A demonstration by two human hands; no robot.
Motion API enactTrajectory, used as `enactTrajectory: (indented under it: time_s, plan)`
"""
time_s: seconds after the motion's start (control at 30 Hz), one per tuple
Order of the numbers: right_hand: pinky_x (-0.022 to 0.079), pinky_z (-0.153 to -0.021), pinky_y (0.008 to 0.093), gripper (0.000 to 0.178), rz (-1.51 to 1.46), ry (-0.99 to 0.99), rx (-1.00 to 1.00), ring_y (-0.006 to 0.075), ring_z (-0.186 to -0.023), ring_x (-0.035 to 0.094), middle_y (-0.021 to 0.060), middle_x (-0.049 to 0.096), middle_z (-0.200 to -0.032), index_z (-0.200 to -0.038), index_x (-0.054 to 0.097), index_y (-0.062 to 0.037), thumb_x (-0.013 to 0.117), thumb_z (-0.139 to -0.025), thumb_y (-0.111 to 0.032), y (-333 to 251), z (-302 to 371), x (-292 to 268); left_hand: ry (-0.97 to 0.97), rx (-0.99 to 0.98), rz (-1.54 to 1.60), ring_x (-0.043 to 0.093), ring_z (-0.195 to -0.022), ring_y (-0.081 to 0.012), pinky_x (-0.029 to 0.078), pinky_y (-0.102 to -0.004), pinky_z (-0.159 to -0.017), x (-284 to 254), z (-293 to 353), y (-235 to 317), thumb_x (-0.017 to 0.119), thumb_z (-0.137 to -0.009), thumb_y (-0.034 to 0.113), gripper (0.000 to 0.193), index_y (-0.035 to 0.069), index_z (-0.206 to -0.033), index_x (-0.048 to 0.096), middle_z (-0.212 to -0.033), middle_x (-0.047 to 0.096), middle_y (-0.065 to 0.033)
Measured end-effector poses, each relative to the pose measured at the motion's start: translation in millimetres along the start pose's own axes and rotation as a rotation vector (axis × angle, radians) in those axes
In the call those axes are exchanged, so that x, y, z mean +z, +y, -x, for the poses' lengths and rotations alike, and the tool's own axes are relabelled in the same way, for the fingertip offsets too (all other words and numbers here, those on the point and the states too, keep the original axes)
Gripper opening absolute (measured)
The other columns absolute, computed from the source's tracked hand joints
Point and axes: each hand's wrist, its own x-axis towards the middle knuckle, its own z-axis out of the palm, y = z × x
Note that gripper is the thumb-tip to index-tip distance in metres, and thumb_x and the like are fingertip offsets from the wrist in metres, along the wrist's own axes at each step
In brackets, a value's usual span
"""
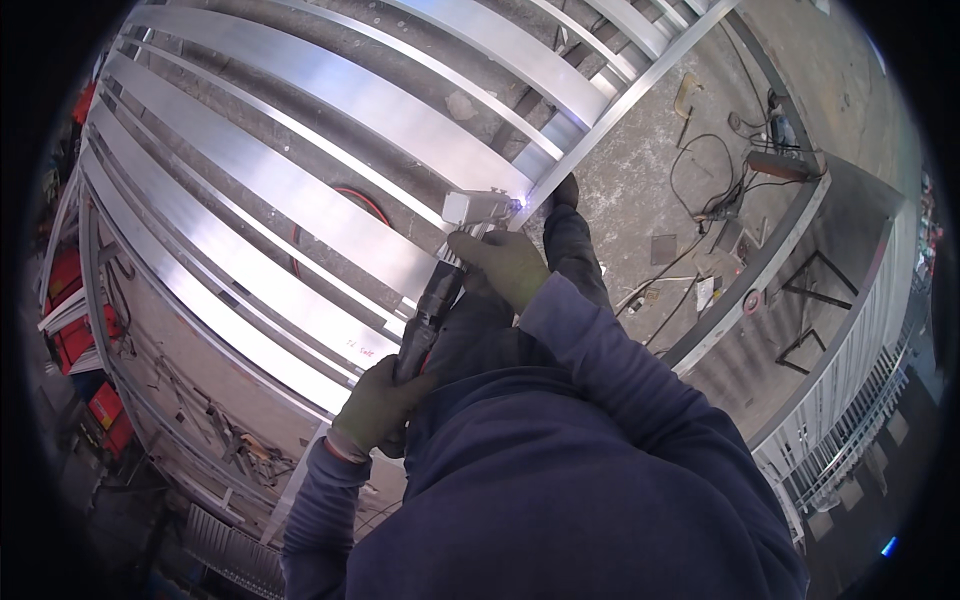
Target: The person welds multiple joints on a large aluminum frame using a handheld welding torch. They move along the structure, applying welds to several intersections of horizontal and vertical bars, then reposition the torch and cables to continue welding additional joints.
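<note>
Both my hands, in greenish work gloves, are on a welding gun (432, 308) with a black body and a blocky silver head. My left hand (378, 405) is wrapped round the rear of the black body, near my lap. Further forward, my right hand (508, 268) grips the gun just behind its silver head. A small bluish-violet glow shows at the gun's tip, which is at a joint where a slat meets the side rail (625, 105) of a silver metal slatted frame (290, 140). Part of the gun's rear is hidden by my left hand.
An orange-red hose (365, 198) lies on the floor under the slats. To the right are dark cables (690, 165), scraps and a steel beam (745, 280). Railing-like panels (840, 430) stand at the far right. Red cases (70, 300) are at the left edge.
</note>
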Motion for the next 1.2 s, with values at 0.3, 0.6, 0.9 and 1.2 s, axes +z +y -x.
enactTrajectory:
  time_s: [0.3, 0.6, 0.9, 1.2]
  plan:
    - [0.058, -0.067, 0.0307, 0.057, -0.024, -0.019, -0.01, 0.0184, -0.076, 0.075, 0.0118, 0.079, -0.093, -0.112, 0.079, 0.0031, 0.085, -0.099, -0.052, 4, 6, 4, 0.019, -0.01, -0.008, 0.066, -0.056, -0.0165, 0.053, -0.0338, -0.049, 1, 8, -5, 0.082, -0.102, 0.045, 0.051, -0.002, -0.115, 0.068, -0.079, 0.067, -0.007]
    - [0.058, -0.068, 0.0319, 0.06, -0.03, -0.04, -0.024, 0.0191, -0.077, 0.076, 0.0127, 0.079, -0.094, -0.114, 0.079, 0.0024, 0.083, -0.1, -0.055, 3, 17, 8, 0.044, -0.017, -0.022, 0.066, -0.057, -0.0169, 0.054, -0.034, -0.051, 4, 20, -3, 0.083, -0.102, 0.044, 0.05, -0.003, -0.115, 0.069, -0.08, 0.068, -0.0074]
    - [0.059, -0.068, 0.0327, 0.059, -0.073, -0.058, -0.037, 0.0192, -0.077, 0.076, 0.0121, 0.078, -0.093, -0.112, 0.079, 0.0035, 0.086, -0.099, -0.054, 6, 21, 9, 0.054, -0.05, 0.002, 0.067, -0.063, -0.0163, 0.054, -0.0337, -0.056, 7, 26, -7, 0.083, -0.101, 0.041, 0.048, -0.003, -0.114, 0.07, -0.081, 0.07, -0.0079]
    - [0.061, -0.066, 0.0311, 0.051, -0.03, -0.091, -0.011, 0.0174, -0.076, 0.077, 0.0108, 0.081, -0.1, -0.12, 0.078, 0.0032, 0.082, -0.102, -0.045, 9, 21, 12, 0.062, -0.006, -0.018, 0.068, -0.059, -0.0172, 0.055, -0.0349, -0.054, 6, 32, -14, 0.081, -0.103, 0.043, 0.049, -0.003, -0.112, 0.069, -0.079, 0.07, -0.0088]
